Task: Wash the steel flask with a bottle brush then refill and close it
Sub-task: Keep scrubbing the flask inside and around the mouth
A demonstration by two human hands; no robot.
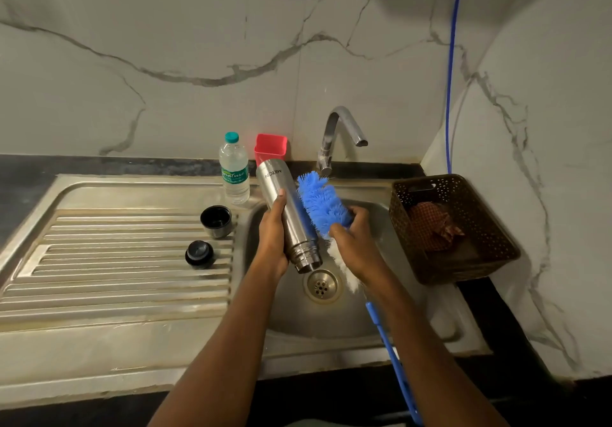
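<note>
My left hand (273, 237) grips the steel flask (287, 211) upside down over the sink bowl, its open mouth pointing down toward the drain (322, 285). My right hand (352, 244) holds the bottle brush (323, 203) by its bristled part; the blue bristles lie against the flask's side, white bristles show below my hand, and the blue handle (394, 360) runs down toward me. The flask's black cup lid (216, 221) and black stopper (199, 253) sit on the drainboard to the left.
A steel sink (364, 320) with a ribbed drainboard (116, 261). The tap (341, 135) stands behind the bowl, with no water running. A plastic water bottle (234, 168) and a red cup (270, 148) stand at the back. A brown basket (453, 227) holding a cloth sits on the right.
</note>
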